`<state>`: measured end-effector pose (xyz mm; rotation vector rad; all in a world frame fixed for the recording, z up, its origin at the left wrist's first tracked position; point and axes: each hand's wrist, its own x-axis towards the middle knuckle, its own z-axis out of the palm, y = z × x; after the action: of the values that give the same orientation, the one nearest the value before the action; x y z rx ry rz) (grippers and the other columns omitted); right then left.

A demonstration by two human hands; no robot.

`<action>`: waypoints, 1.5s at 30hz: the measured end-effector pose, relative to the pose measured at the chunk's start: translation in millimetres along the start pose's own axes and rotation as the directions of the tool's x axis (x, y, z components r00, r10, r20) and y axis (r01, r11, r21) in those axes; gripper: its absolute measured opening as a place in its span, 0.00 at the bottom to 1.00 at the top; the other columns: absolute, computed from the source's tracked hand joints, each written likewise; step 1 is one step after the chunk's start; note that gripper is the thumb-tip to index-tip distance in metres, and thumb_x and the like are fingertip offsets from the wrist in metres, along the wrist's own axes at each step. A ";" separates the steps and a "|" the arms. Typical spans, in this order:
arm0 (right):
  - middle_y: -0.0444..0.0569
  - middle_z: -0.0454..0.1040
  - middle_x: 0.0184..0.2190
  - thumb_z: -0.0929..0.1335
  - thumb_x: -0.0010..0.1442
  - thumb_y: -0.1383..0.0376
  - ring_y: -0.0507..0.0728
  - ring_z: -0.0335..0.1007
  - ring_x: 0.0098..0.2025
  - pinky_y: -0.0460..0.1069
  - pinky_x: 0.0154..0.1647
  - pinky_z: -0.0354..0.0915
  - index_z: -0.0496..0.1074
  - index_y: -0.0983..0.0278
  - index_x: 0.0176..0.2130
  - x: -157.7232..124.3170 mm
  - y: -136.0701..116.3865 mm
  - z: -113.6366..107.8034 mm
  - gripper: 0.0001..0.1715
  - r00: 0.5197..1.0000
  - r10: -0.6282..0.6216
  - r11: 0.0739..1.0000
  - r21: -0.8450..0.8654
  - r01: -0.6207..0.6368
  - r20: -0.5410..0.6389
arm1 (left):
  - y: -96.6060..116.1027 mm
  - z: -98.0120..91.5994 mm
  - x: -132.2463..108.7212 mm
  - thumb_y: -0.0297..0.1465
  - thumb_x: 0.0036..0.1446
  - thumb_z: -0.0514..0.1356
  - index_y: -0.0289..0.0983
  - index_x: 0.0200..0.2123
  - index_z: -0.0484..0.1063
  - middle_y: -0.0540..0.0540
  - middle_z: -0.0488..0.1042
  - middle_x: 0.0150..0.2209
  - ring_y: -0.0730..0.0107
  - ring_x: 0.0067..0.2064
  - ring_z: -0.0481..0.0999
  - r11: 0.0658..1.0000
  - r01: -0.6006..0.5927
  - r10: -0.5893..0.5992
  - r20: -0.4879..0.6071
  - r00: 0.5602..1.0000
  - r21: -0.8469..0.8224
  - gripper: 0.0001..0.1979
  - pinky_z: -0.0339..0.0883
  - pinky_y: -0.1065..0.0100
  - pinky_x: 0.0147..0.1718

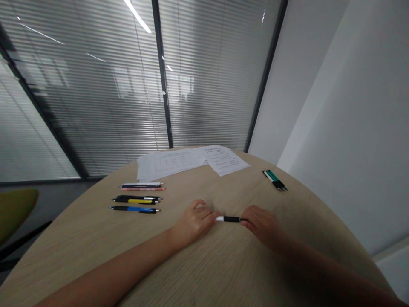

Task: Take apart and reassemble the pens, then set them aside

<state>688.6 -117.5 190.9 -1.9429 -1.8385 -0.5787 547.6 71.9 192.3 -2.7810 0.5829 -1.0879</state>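
Between my two hands, low over the middle of the table, a white pen with a black grip lies level, pointing left to right. My left hand pinches its white end, with the index finger curled up. At the other end, the fingertips of my right hand close on the dark tip. Part of the pen's white barrel is hidden by my left fingers. Left of my left hand lie a blue and black pen, a yellow and black pen and a pink pen.
The round wooden table carries printed papers at its far edge. Several green, white and black pens lie together at the right. A yellow-green chair stands at the left. Glass with blinds rises behind the table.
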 end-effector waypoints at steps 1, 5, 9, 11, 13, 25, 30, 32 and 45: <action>0.47 0.67 0.21 0.55 0.60 0.65 0.52 0.63 0.24 0.45 0.24 0.57 0.64 0.64 0.25 -0.7 -0.6 1.0 0.16 1.000 0.011 1.000 0.001 -0.011 0.010 | 0.2 -0.3 -0.1 0.25 0.57 0.48 0.34 0.39 0.64 0.51 0.71 0.23 0.76 0.24 0.68 1.000 -0.005 0.005 0.001 1.000 0.003 0.08 0.59 0.65 0.38; 0.46 0.67 0.20 0.55 0.60 0.66 0.51 0.62 0.23 0.44 0.23 0.57 0.63 0.64 0.25 -1.9 -1.3 -1.5 0.16 0.996 0.073 0.995 0.069 -0.076 0.040 | 0.4 -0.8 -0.3 0.24 0.57 0.48 0.34 0.39 0.64 0.51 0.72 0.24 0.76 0.25 0.69 1.000 -0.018 0.018 0.013 1.000 0.004 0.08 0.58 0.64 0.40; 0.49 0.71 0.30 0.61 0.56 0.65 0.53 0.66 0.33 0.46 0.32 0.60 0.64 0.65 0.36 0.4 -0.6 -10.8 0.06 0.998 0.050 0.994 0.096 -0.053 0.035 | 0.4 -1.1 1.4 0.25 0.58 0.47 0.34 0.39 0.64 0.50 0.72 0.24 0.75 0.25 0.69 1.000 0.005 -0.005 0.010 1.000 -0.009 0.08 0.59 0.65 0.38; 0.49 0.71 0.29 0.63 0.55 0.66 0.54 0.66 0.33 0.47 0.32 0.60 0.65 0.65 0.34 1.7 -0.7 -13.5 0.05 1.000 0.012 0.999 0.053 -0.013 0.021 | 0.5 -1.1 2.0 0.25 0.58 0.47 0.33 0.39 0.64 0.50 0.72 0.24 0.75 0.25 0.69 1.000 0.011 -0.011 -0.001 1.000 -0.010 0.08 0.59 0.65 0.37; 0.48 0.70 0.27 0.62 0.55 0.67 0.54 0.65 0.30 0.47 0.30 0.59 0.65 0.65 0.31 2.3 -1.4 -13.6 0.04 1.000 -0.023 0.999 0.030 0.022 0.013 | 0.4 -0.6 1.8 0.25 0.58 0.47 0.33 0.39 0.64 0.50 0.71 0.24 0.75 0.25 0.69 1.000 0.006 -0.006 -0.004 1.000 -0.012 0.08 0.59 0.65 0.38; 0.43 0.64 0.17 0.57 0.56 0.62 0.49 0.59 0.21 0.44 0.23 0.55 0.61 0.64 0.21 1.5 -4.1 -2.2 0.15 0.836 0.364 0.745 0.410 -0.526 0.410 | 1.1 -4.1 -1.7 0.22 0.58 0.46 0.32 0.43 0.62 0.49 0.72 0.26 0.75 0.26 0.69 0.995 -0.085 0.082 0.043 0.996 0.059 0.11 0.58 0.63 0.40; 0.39 0.57 0.12 0.58 0.53 0.52 0.46 0.50 0.14 0.42 0.15 0.47 0.58 0.64 0.18 3.7 -6.4 -0.1 0.21 0.644 0.332 0.288 0.576 -0.765 0.690 | 7.8 -17.2 3.9 0.20 0.58 0.45 0.30 0.42 0.63 0.48 0.73 0.27 0.74 0.27 0.69 0.982 -0.131 0.129 0.027 0.991 0.138 0.12 0.59 0.62 0.40; 0.38 0.56 0.12 0.60 0.50 0.50 0.45 0.48 0.13 0.42 0.14 0.45 0.58 0.64 0.18 3.4 -8.1 -2.6 0.22 0.575 0.292 0.105 0.571 -0.814 0.765 | 9.0 -20.6 4.9 0.20 0.58 0.45 0.30 0.42 0.63 0.47 0.73 0.28 0.73 0.29 0.70 0.976 -0.144 0.142 0.020 0.990 0.161 0.11 0.60 0.62 0.40; 0.46 0.69 0.23 0.62 0.51 0.50 0.48 0.61 0.21 0.43 0.21 0.55 0.70 0.68 0.30 -1.4 -20.6 -9.2 0.24 0.699 0.070 0.230 0.670 -0.706 0.712 | 43.9 -20.5 13.3 0.22 0.58 0.46 0.32 0.36 0.66 0.48 0.72 0.24 0.73 0.28 0.69 0.980 -0.196 0.197 -0.026 0.980 0.040 0.10 0.60 0.63 0.40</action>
<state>667.7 -122.7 197.9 -1.5869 -1.1859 1.1812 528.9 27.3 205.9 -2.6126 0.8126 -1.0872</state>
